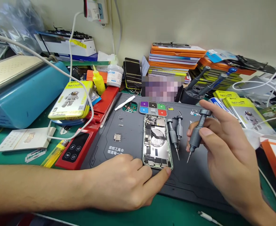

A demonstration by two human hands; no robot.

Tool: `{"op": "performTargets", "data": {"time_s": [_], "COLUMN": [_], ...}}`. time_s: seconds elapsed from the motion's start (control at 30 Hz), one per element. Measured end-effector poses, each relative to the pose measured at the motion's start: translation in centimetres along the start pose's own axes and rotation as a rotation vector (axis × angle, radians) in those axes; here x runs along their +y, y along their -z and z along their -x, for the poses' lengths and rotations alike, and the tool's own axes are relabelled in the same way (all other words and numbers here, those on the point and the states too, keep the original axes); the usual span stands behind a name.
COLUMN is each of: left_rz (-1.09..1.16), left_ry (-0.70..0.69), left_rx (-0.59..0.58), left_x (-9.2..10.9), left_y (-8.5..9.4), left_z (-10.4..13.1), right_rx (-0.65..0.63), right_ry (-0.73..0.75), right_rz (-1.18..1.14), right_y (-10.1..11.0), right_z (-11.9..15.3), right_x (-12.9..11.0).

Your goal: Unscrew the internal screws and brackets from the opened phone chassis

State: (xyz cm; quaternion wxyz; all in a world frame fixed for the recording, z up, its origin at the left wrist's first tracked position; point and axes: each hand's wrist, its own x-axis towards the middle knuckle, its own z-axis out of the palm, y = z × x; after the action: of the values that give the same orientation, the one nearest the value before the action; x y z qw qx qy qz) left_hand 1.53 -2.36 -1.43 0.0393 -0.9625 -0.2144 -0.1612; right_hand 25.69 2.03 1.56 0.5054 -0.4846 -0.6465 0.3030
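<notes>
An opened phone (160,153) lies on the dark work mat, its battery and inner parts bare. My left hand (128,182) bears on the near end of the phone, the forefinger at its lower right corner and the other fingers curled at the lower left; the thumb is hidden. A grey precision screwdriver (196,135) is in my right hand (229,147), between thumb and fingers, with a fingertip near its cap. Its tip points down, right of the phone and apart from it. Two more screwdrivers, one nearer the phone (173,135) and another (179,128), lie between.
On the mat (128,150) are a small metal piece (117,137), a white pry tool (125,103) and a coloured tray (153,108). A red device (78,147) and a blue machine (27,97) stand left. Battery boxes (248,113) and a tool holder (192,94) are right.
</notes>
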Motion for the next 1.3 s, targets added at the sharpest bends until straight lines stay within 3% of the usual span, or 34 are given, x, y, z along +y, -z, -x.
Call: {"op": "performTargets", "data": {"time_s": [0.3, 0.43, 0.53, 0.63, 0.77, 0.9, 1.3], "left_rz": [-0.012, -0.09, -0.136, -0.252, -0.235, -0.338, -0.203], "left_ry": [0.003, -0.025, 0.071, 0.198, 0.395, 0.403, 0.457], "left_rx": [-0.046, -0.161, -0.044, -0.006, -0.119, -0.091, -0.122], "left_x": [0.0, -0.5, -1.8, -3.4, -4.5, -4.5, -3.8], "left_y": [0.2, 3.1, 6.1, 7.6, 6.9, 5.6, 5.0], "left_z": [-0.2, -0.5, -0.1, 1.3, 3.8, 4.9, 5.3], "right_rx": [-0.085, -0.046, -0.034, -0.038, -0.056, -0.065, -0.097], "right_ry": [-0.109, -0.123, -0.144, -0.168, -0.183, -0.174, -0.185], "right_rz": [0.021, 0.015, 0.014, 0.02, 0.025, 0.037, 0.061], "right_y": [-0.1, -0.2, -0.4, -0.7, -0.8, -0.8, -0.7], "right_z": [-0.9, -1.2, -1.3, -1.0, -0.7, -0.7, -0.3], "right_x": [0.8, 1.4, 1.7, 1.4, 0.8, 0.5, 0.3]}}
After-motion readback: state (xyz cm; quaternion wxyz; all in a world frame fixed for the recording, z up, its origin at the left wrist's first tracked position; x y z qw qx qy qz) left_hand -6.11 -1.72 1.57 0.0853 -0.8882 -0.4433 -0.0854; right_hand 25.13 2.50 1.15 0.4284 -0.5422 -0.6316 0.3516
